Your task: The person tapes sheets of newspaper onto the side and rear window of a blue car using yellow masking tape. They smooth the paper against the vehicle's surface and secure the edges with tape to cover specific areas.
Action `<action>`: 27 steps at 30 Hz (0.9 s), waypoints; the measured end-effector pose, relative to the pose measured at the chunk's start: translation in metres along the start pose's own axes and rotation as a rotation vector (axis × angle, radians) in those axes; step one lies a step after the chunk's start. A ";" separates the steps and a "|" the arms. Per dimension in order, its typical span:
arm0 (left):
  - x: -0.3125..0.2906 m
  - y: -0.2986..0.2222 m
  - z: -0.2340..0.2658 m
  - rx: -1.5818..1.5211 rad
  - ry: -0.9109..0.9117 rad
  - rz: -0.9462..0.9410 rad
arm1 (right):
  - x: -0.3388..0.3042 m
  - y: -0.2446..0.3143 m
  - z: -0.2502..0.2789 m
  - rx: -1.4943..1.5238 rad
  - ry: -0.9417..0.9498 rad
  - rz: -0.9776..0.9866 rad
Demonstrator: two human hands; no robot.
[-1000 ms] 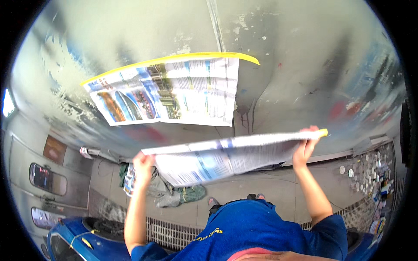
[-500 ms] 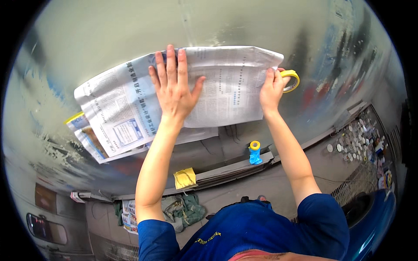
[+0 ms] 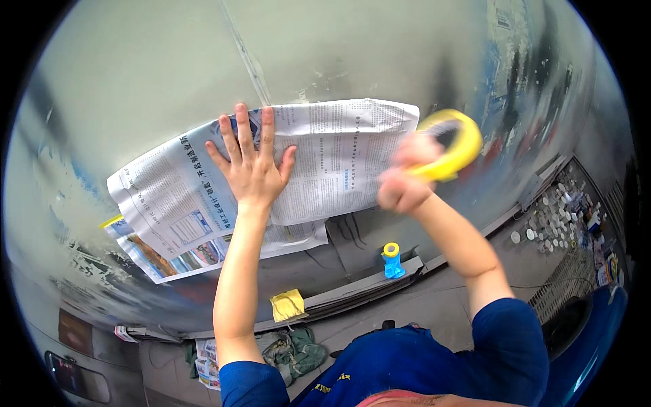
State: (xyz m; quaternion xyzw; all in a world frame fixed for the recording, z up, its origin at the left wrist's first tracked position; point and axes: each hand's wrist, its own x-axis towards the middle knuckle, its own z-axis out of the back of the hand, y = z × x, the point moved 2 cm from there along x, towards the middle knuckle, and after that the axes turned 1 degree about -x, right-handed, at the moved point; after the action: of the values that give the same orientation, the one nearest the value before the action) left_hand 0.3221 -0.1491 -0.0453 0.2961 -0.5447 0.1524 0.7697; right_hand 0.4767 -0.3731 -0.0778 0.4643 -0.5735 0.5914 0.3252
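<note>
A folded sheet of newspaper [image 3: 319, 183] lies against the upright grey-green panel [image 3: 163, 74]. My left hand [image 3: 251, 169] presses flat on the sheet near its upper edge, fingers spread. A roll of yellow masking tape [image 3: 464, 146] is in my right hand [image 3: 407, 173], raised in front of the sheet's right end. Motion smears that hand and the roll, and I cannot tell whether a strip of tape runs from it. Another piece of newspaper [image 3: 196, 258], with coloured pictures and a yellow strip on its left edge, sits beneath the sheet's lower left.
On the ledge [image 3: 359, 281] below stand a small yellow roll with blue film [image 3: 392, 261] and a yellow square pad [image 3: 287, 305]. Green cloth [image 3: 298, 349] lies on the floor. Many round lids [image 3: 549, 217] are scattered at right, near a blue car part [image 3: 590, 346].
My right hand has come away from the sheet's right edge, swinging the tape roll toward me. My left hand stays flat on the newspaper. The whole view has shifted slightly.
</note>
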 end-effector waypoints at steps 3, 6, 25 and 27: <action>-0.010 0.004 -0.002 0.119 0.053 0.003 | 0.059 0.019 -0.051 0.131 0.420 0.529; -0.009 0.003 0.003 -0.009 0.052 0.010 | 0.053 -0.048 -0.073 -0.073 0.578 0.588; 0.033 -0.041 0.041 -1.020 -0.048 0.267 | 0.044 -0.090 -0.048 0.226 0.445 0.527; 0.027 -0.043 0.021 -1.017 -0.159 0.229 | 0.048 -0.089 -0.049 0.225 0.448 0.532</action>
State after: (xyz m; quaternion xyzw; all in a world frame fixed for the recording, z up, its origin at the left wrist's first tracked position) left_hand 0.3404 -0.1981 -0.0275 -0.1659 -0.6354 -0.0710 0.7508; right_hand 0.5327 -0.3203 0.0040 0.1908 -0.5200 0.8018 0.2243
